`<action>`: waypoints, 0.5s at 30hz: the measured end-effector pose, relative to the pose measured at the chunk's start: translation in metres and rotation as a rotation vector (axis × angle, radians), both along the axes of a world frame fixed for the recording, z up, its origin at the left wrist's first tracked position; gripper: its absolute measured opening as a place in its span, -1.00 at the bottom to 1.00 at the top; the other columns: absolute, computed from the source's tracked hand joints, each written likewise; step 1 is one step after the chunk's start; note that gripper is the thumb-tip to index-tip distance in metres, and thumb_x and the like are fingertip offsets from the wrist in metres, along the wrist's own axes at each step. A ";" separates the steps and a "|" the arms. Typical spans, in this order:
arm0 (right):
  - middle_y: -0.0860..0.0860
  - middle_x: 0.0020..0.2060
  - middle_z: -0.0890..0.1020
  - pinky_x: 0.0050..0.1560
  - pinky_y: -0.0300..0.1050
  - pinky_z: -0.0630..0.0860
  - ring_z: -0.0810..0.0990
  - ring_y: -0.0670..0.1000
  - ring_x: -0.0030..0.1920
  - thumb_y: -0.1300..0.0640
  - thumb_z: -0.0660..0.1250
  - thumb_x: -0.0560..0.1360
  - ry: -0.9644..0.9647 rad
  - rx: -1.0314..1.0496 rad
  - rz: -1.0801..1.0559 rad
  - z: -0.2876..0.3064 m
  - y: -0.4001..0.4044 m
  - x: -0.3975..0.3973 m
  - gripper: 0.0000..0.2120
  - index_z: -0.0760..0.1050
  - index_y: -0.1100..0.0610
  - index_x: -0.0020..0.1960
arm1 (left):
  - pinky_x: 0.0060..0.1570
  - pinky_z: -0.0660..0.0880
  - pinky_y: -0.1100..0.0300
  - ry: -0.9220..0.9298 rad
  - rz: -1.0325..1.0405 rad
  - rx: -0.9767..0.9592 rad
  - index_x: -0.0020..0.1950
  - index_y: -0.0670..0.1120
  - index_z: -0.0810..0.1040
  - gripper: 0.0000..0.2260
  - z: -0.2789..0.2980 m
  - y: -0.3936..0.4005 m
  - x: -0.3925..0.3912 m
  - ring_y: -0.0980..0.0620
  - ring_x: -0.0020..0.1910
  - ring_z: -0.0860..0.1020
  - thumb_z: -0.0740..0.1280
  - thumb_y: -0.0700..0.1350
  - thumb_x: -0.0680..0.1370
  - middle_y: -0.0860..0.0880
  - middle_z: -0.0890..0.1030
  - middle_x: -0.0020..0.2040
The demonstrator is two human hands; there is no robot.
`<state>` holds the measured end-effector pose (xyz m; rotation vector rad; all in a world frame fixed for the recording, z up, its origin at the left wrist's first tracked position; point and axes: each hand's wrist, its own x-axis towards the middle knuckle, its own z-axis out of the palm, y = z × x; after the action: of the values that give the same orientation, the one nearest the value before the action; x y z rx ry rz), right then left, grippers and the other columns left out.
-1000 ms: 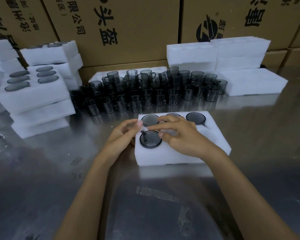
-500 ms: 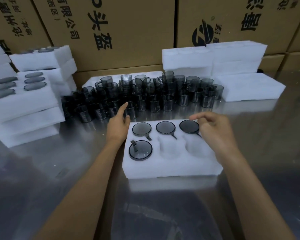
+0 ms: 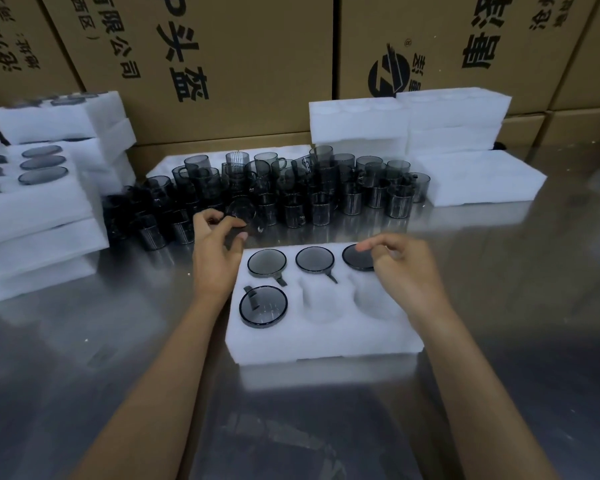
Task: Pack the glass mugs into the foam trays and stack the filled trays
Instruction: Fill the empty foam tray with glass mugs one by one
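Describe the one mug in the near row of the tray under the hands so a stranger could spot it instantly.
Start at the white foam tray on the steel table, in front of the person. Its far row holds three mugs; the near row holds just one mug, in the left pocket. Unlike the far-row mugs, its handle points away from the person, and the two pockets to its right are empty.

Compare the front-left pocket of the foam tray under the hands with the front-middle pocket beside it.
The front-left pocket holds a dark glass mug, its round rim level with the foam; the front-middle pocket holds nothing and shows only white foam. The front-left pocket's handle slot has a mug handle in it; the front-middle pocket's does not. Both are round wells in the near row of the same foam tray, and neither hand touches them.
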<state>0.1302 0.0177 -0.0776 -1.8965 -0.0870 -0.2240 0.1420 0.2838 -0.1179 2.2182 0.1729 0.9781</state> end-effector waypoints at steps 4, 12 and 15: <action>-0.08 -0.13 0.65 -0.28 -0.31 0.28 0.38 -0.21 -0.29 0.31 0.19 0.51 -0.008 -0.012 0.012 -0.001 -0.001 -0.002 -0.65 0.66 -0.03 -0.21 | 0.01 0.35 0.59 -0.117 0.031 -0.022 -0.02 -0.16 0.65 -0.93 0.005 -0.006 -0.008 0.33 0.11 0.47 0.41 -0.28 0.53 -0.09 0.47 0.36; -0.03 0.03 0.66 0.14 -0.08 0.48 0.51 0.06 0.17 0.33 0.24 0.49 -0.231 -0.206 -0.023 0.002 0.006 -0.012 -0.66 0.63 0.03 0.12 | 0.22 0.50 0.28 -0.239 -0.103 0.031 0.01 -0.10 0.70 -0.83 0.047 -0.016 -0.051 0.11 0.29 0.52 0.42 -0.33 0.51 -0.01 0.49 0.41; -0.18 0.31 0.51 0.15 -0.21 0.47 0.41 -0.12 0.24 0.27 0.32 0.51 -0.354 -0.150 0.180 0.010 0.013 -0.022 -0.39 0.35 -0.17 0.46 | 0.26 0.44 0.36 -0.248 -0.218 0.248 0.00 -0.09 0.69 -0.86 0.058 -0.038 -0.073 0.17 0.31 0.50 0.42 -0.28 0.51 0.01 0.48 0.42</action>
<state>0.1084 0.0308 -0.0675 -1.9658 -0.5247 -0.4383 0.0686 0.2462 -0.0596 2.2504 -0.3123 1.1903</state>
